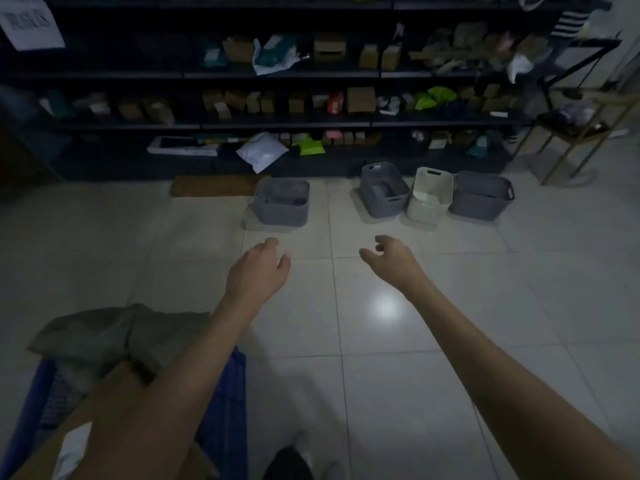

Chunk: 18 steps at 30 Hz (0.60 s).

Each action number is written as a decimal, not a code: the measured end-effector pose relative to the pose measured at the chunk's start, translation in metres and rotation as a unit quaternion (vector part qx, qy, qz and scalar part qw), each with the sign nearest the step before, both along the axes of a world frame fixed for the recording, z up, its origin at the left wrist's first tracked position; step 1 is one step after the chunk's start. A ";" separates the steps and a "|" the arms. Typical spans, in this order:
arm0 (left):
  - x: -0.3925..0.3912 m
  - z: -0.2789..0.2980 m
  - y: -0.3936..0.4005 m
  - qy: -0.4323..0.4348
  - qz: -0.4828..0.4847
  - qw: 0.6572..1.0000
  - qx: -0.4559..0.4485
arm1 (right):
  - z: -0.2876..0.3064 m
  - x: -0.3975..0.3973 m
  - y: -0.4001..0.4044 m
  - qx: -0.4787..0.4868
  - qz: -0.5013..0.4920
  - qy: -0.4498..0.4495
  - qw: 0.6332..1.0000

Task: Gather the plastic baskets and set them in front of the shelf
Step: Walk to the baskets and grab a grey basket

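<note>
shelf (277, 76) goods: blurred | paper sign (29, 22) (top left): cut off, text unreadable

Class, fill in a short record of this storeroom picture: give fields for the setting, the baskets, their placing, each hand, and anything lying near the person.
setting: dim room, tiled floor, dark shelf stocked with boxes and packets
baskets: three grey, one cream
placing: all on the floor in front of the shelf; the left grey one stands apart, the other three side by side
left hand: empty, fingers loosely curled
right hand: empty, fingers loosely curled
near the person: blue crate, cardboard box, grey-green cloth
</note>
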State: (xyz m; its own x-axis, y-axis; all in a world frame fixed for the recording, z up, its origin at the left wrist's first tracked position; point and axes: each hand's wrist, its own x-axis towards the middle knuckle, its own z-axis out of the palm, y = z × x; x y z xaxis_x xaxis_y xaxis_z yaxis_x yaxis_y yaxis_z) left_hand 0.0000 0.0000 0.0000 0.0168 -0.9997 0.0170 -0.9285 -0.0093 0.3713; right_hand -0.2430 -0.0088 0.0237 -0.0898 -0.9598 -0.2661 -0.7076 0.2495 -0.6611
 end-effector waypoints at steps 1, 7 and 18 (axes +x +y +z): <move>0.002 0.000 -0.009 0.002 0.005 1.000 -0.001 | -0.001 0.003 -0.010 0.002 0.000 -0.011 1.000; 0.014 -0.017 -0.082 -0.001 0.022 1.000 -0.013 | -0.011 0.020 -0.091 0.019 0.001 -0.018 1.000; 0.046 -0.032 -0.290 0.011 0.028 0.999 -0.021 | -0.016 0.055 -0.286 0.029 -0.022 -0.020 0.999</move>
